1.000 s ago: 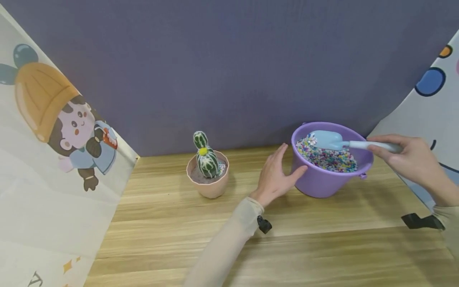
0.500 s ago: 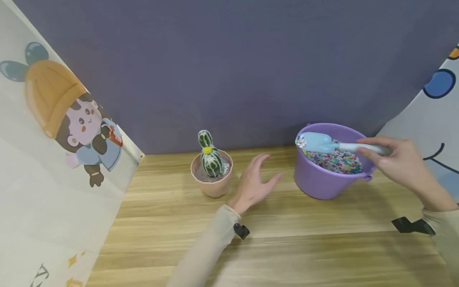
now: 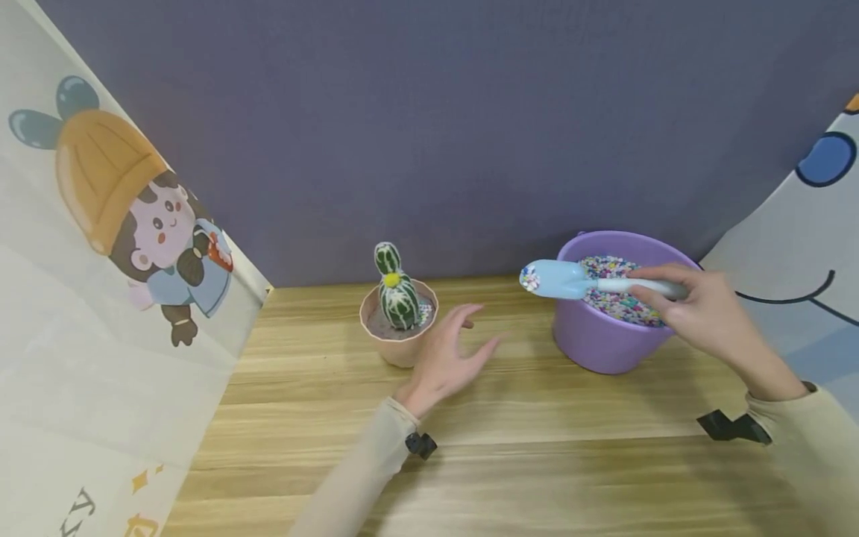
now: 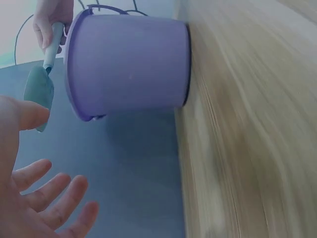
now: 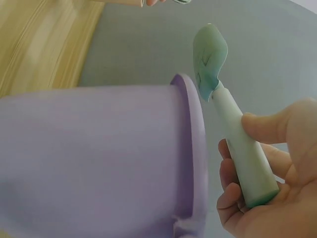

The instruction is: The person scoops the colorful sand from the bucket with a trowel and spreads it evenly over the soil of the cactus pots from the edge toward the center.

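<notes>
My right hand [image 3: 698, 306] grips the pale handle of a light blue toy shovel [image 3: 562, 279], also seen in the right wrist view. A small heap of colourful beads [image 3: 529, 279] lies at the blade's tip. The blade reaches out past the left rim of a purple bucket [image 3: 597, 347], which holds many more such beads [image 3: 614, 262]. My left hand [image 3: 446, 362], fingers spread and holding nothing, is just right of a peach flowerpot [image 3: 396, 350] and overlaps its side in the head view. A small cactus [image 3: 400, 304] with a yellow flower stands in the pot, a few beads beside it.
Both pot and bucket stand on a wood-grain table [image 3: 302, 418], against a dark grey-blue back panel [image 3: 470, 134]. A printed side panel [image 3: 87, 358] with a cartoon figure borders the left; another printed panel [image 3: 792, 246] stands at the right.
The shovel has moved left from over the bucket's beads to beyond its left rim, carrying some beads. My left hand has moved left from beside the bucket to the flowerpot.
</notes>
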Available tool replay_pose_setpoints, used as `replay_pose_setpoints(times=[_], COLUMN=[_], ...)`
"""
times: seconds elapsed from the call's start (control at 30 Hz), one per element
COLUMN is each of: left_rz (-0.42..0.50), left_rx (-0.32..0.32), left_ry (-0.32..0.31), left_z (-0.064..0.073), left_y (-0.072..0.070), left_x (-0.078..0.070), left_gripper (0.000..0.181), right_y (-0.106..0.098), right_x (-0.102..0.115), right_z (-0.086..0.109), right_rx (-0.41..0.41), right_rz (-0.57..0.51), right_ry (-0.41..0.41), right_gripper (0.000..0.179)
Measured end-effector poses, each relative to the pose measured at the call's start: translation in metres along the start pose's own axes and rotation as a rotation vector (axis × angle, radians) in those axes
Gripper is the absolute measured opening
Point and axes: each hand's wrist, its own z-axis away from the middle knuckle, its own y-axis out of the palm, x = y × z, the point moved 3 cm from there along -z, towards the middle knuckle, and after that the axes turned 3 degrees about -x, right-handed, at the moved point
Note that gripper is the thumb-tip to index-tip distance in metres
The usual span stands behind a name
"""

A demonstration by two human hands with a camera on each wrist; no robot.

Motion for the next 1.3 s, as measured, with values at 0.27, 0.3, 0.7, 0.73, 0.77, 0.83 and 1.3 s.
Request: replay_pose_setpoints(times=[0.27, 0.3, 0.7, 0.73, 0.77, 0.83, 1.3], left_rz=[0.015, 0.024, 0.079, 0.079, 0.082, 0.067, -0.033], left_rx=[-0.015, -0.021, -0.278, -0.303, -0.321, -0.354, -0.449], left_ry=[0.007, 0.016, 0.220, 0.234, 0.244, 0.271, 0.071], left_z=[0.015, 0.017, 0.028, 0.029, 0.030, 0.033, 0.042], left_y=[-0.018, -0.021, -0.061, -0.065, -0.069, -0.077, -0.108], left_x=[0.009, 0.010, 0.027, 0.029, 0.031, 0.036, 0.077], left_gripper=[0.056, 0.055, 0.022, 0.021, 0.020, 0.018, 0.060], right_y=[0.016, 0.018, 0.050, 0.053, 0.055, 0.060, 0.085], right_x=[0.011, 0.013, 0.036, 0.038, 0.040, 0.045, 0.065], right_z=[0.002, 0.003, 0.003, 0.003, 0.003, 0.002, -0.004], right_rx=[-0.030, -0.032, -0.040, -0.038, -0.034, -0.017, 0.007], right_rz=[0.019, 0.013, -0.047, -0.052, -0.060, -0.071, -0.077], right_ry=[-0.080, -0.091, -0.197, -0.207, -0.216, -0.230, -0.281], right_gripper=[0.025, 0.024, 0.021, 0.020, 0.020, 0.019, 0.021])
